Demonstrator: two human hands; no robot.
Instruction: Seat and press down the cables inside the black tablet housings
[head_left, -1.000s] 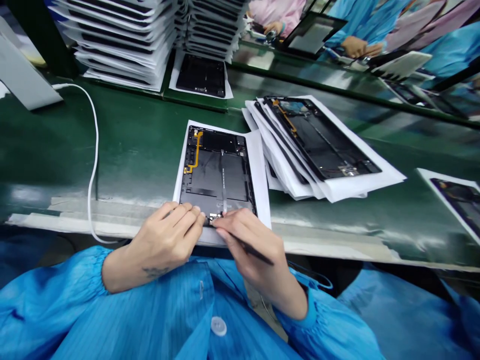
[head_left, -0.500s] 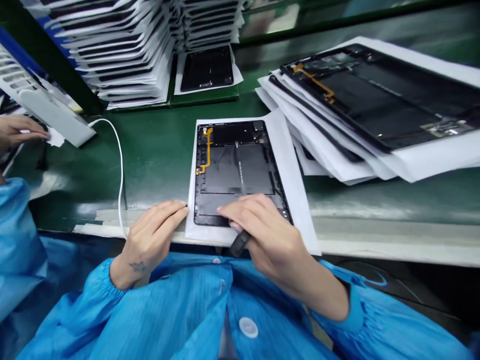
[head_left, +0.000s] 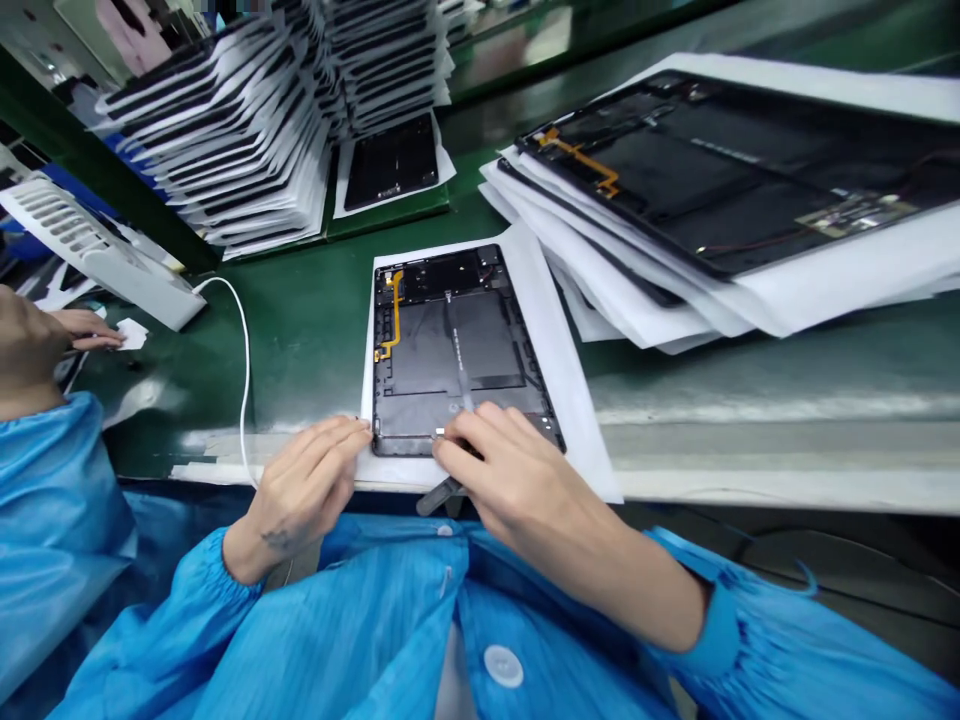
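Observation:
A black tablet housing (head_left: 465,340) with an orange flex cable (head_left: 396,310) lies on white paper (head_left: 574,420) at the bench's front edge. By its lower left corner is my left hand (head_left: 307,480), fingers pressed together around something dark and too small to name. My right hand (head_left: 517,480) bends over the lower part of the housing, its fingers closed on a dark-handled tool (head_left: 439,496). The handle sticks out below the palm toward my body. My fingers hide the rest of the tool, and a small white piece shows beside the fingertips.
Papered housings are piled at the right (head_left: 750,180), and tall stacks (head_left: 247,130) stand at the back left. A white device (head_left: 112,250) trails a white cable (head_left: 246,380). At far left, another person's hand (head_left: 90,328) holds a white piece.
The view has shifted slightly, so the bench items sit differently. My right hand has moved a little left over the lower housing, and the tool handle now tilts more to the left.

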